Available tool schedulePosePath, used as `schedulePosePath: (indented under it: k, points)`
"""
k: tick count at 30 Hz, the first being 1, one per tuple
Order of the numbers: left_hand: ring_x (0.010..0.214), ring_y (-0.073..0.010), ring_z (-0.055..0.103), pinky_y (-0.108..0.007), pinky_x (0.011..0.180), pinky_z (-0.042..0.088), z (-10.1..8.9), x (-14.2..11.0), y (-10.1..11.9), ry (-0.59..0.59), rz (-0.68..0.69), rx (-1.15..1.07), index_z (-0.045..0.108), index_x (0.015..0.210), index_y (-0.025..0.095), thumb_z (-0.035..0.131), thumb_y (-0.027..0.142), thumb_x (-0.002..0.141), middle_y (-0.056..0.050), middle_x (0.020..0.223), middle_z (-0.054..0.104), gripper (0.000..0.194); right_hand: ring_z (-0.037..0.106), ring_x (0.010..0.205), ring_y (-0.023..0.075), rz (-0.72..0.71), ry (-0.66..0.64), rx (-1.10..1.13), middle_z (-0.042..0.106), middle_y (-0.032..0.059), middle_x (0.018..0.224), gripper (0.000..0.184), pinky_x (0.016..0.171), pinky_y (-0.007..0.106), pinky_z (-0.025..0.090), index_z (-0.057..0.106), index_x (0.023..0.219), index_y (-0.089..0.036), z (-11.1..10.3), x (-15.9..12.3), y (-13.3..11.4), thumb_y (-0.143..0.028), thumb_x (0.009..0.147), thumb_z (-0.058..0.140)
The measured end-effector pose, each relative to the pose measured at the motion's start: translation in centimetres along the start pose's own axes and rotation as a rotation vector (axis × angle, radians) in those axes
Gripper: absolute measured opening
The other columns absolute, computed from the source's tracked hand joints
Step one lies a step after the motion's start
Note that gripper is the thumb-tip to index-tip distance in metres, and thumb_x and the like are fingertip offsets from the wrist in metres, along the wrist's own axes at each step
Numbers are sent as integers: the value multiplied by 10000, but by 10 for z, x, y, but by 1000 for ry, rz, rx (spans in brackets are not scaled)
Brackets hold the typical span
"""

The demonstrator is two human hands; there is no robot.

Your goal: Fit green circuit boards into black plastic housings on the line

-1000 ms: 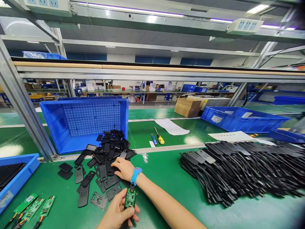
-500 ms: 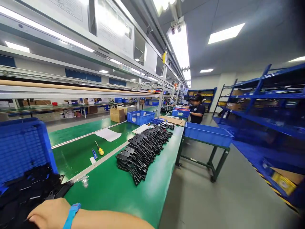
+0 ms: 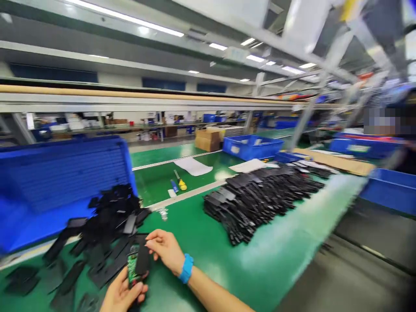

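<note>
My left hand (image 3: 121, 294) is at the bottom of the view, closed around a small green circuit board (image 3: 131, 263). My right hand (image 3: 165, 249), with a blue wristband (image 3: 187, 268), pinches a flat black plastic cover (image 3: 142, 259) and holds it against the board. Just left of and behind both hands lies a loose heap of black plastic covers (image 3: 107, 221) spilling from a tipped blue crate (image 3: 61, 182). The picture is smeared by motion.
A large stack of black cabled parts (image 3: 260, 195) lies on the green bench (image 3: 208, 242) to the right. A yellow-handled screwdriver (image 3: 180, 181), white paper, cardboard boxes (image 3: 208, 138) and blue bins (image 3: 251, 146) sit further back. The bench edge and floor are at the right.
The view swung right toward the aisle and has come back to the bench. My right hand left the heap with a black cover and now holds it on the board in my left hand.
</note>
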State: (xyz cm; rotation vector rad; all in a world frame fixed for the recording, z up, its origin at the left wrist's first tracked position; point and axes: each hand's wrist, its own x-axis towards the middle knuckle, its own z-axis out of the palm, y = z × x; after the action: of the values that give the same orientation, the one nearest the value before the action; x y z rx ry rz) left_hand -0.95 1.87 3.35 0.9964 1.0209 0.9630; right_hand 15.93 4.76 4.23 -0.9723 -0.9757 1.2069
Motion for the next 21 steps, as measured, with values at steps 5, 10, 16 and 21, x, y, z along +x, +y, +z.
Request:
schedulePosePath:
  k: [5,10,16,21]
  points:
    - [742,-260,660,-285,602,500,-4,-5,-8,-98,-24,-56,515,1208,117,889,380,493,-172,995,650,849,510,544,90,47,-103,-108,557,-6,622,380,478,183,372,628,848,-126,0,-15,12,-467,700,707]
    - [834,-243,640,-319,757,502,-3,-7,-9,-213,-64,-29,540,1202,131,878,335,526,-156,1022,643,783,531,568,113,50,-82,-191,574,7,643,321,515,216,402,628,828,-145,2,-23,14,-442,718,681]
    - [736,-195,614,-252,602,490,-4,-5,-6,-229,-68,135,525,1181,125,820,436,608,-149,1026,644,716,537,551,106,52,-49,-175,560,-8,605,311,536,218,417,616,793,-138,3,-20,10,-423,702,700]
    - [676,-255,617,-298,510,500,15,-7,-4,100,-89,126,555,1092,162,875,570,379,-96,883,678,881,548,511,101,166,50,-85,572,-11,585,496,503,202,423,595,741,-143,15,-15,7,-524,504,805]
